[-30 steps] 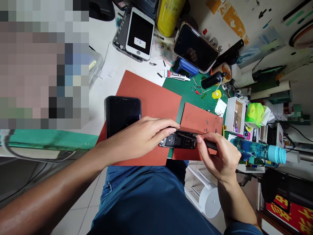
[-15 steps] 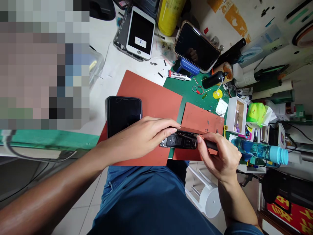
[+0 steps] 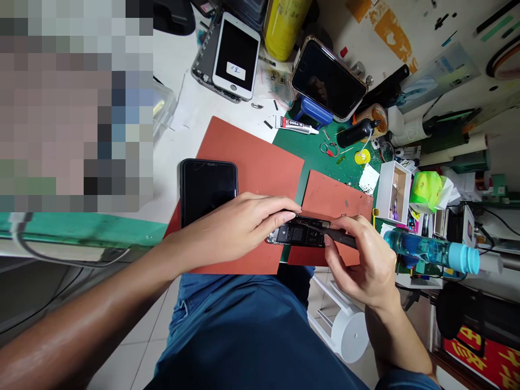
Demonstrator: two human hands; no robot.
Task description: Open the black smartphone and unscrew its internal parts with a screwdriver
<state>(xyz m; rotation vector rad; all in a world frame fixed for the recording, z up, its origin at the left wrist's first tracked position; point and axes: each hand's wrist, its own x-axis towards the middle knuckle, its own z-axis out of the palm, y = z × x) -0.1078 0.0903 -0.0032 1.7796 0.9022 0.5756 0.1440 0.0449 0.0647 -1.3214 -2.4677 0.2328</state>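
An opened phone [image 3: 296, 234] with its dark battery showing lies across the gap between two reddish-brown mats. My left hand [image 3: 252, 222] pinches the upper left edge of this phone between thumb and fingers. From the right, my right hand [image 3: 361, 257] grips dark tweezers [image 3: 341, 236], whose thin tips reach over the phone's inside. What the tips touch is too small to tell. A second phone [image 3: 208, 189], black with a dark screen, lies on the larger mat [image 3: 260, 157], partly behind my left wrist.
A glue tube [image 3: 296, 125], small scissors [image 3: 330, 149] and a black bottle [image 3: 355, 132] lie on the green mat. A phone on a blue stand [image 3: 329, 78] is beyond them. At right are a white box [image 3: 394, 192] and a blue water bottle [image 3: 430, 250].
My right hand has shifted its grip on the tweezers, its index finger now stretched along the phone's upper right edge. My left hand stays in place.
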